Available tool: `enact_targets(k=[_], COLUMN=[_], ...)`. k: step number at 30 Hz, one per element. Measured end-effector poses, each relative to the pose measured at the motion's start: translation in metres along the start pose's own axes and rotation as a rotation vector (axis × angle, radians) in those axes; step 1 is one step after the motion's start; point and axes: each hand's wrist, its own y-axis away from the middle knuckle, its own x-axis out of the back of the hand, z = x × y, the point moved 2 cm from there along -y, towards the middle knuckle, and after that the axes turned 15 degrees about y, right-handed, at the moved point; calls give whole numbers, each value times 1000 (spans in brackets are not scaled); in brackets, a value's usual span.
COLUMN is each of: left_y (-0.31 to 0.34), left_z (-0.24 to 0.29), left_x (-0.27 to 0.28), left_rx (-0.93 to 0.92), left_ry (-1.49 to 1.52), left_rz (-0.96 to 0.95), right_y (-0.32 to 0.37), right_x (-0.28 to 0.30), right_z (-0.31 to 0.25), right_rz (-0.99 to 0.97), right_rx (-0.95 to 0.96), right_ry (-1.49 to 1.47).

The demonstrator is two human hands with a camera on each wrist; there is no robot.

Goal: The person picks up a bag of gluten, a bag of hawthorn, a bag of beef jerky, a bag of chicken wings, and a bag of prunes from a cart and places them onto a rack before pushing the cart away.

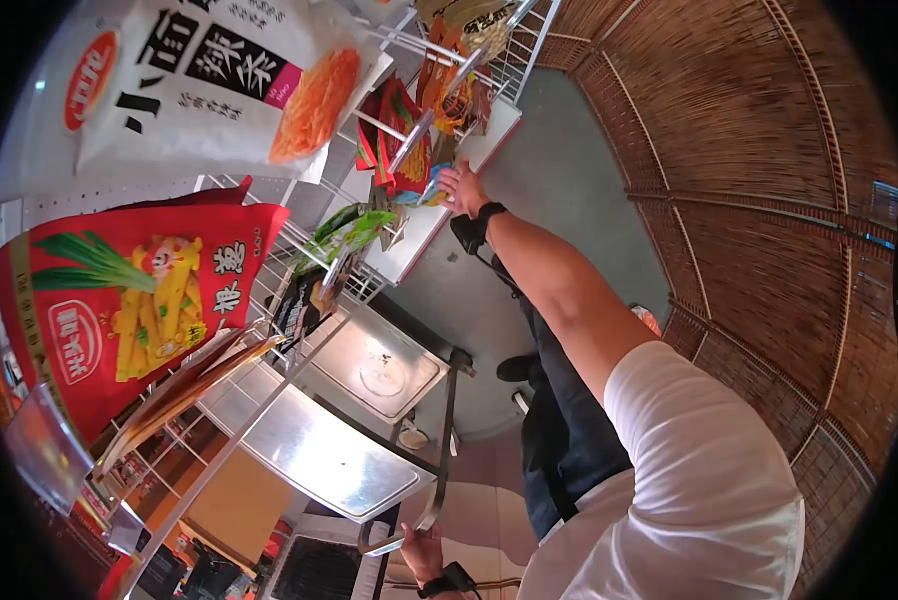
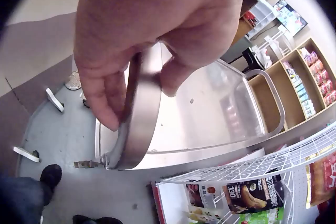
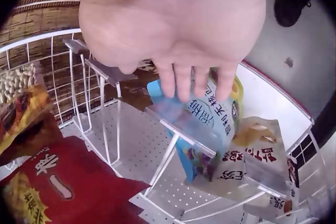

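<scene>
My left hand (image 1: 424,552) grips the curved metal handle (image 2: 140,111) of a steel cart (image 1: 329,455), fingers on one side and thumb on the other in the left wrist view. My right hand (image 1: 462,188) is stretched out to a lower wire shelf. In the right wrist view its straight fingers (image 3: 182,79) lie over the upper part of a light blue snack bag (image 3: 218,113), which stands behind a clear label holder (image 3: 184,129). Beside it are a pale snack bag (image 3: 257,140) and a red snack bag (image 3: 79,182).
Large bags hang close on the left: a white one (image 1: 169,75) and a red one (image 1: 149,290). Green snack bags (image 1: 354,235) sit lower on the wire rack. A woven reed wall (image 1: 739,130) stands to the right, beyond the grey floor (image 1: 559,150).
</scene>
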Motion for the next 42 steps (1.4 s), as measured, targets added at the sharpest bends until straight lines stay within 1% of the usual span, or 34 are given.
enact_targets(k=[3,5,7,9,12,14,16,20,22,23,25,27,28,29,30,32,33,35,36,38,39,42], left_y=[12,12,12,10,6,6,7,12,15,13,12,14,15,12,9,4,4,3,2,2,1,0], left_z=[-5,-6,-6,-5,-4,-3,-4,-5,-4,-5,-7,-6,-5,-5,-4,-3,-3,-6,-7,-6,-5,-6], left_x=[-25,-27,-24,-18,-7,-4,-9,-22,-21,-20,-21,-23,-20,-17,-14,-8,-5,-4,-3,2,3,7], left_rx=[-39,-46,-51,-44,-16,-25,-36,-26,-14,-33,-44,-45,-44,-47,-53,-55,-53,-63,-75,-62,-55,-66], left_ry=[-46,-24,-6,-27,54,22,-9,-8,-1,-2,-1,-4,-1,-12,-24,-32,-44,-29,-15,-3,11,42], left_rz=[-20,1,21,18,45,49,51,41,30,41,47,51,49,44,38,27,19,10,-4,-4,-8,9], right_y=[-20,-17,-25,-29,-29,-32,-33,-32,-30,-24,-6,28,67,103,116,139,141,135,132,130,128,117], right_x=[2,-1,-1,0,-2,-2,-4,-6,-2,1,12,33,32,25,22,8,1,-22,-30,-47,-52,-69], right_z=[-1,-12,-13,-15,-16,-15,-17,-15,-6,0,31,60,59,45,33,21,14,-2,-8,-16,-19,-25], right_rz=[-7,2,12,-43,-64,-84,-127,-130,-37,-30,305,438,340,228,225,-103,-107,-232,-233,-202,-200,155], right_rx=[13,22,5,8,23,22,33,42,138,138,98,393,550,710,717,1227,1224,1409,1403,1726,1724,1720], right_ry=[20,88,93,38,-4,-38,-132,-195,-202,-200,-60,821,1097,1369,1370,1508,1508,1681,1685,1752,1753,1961])
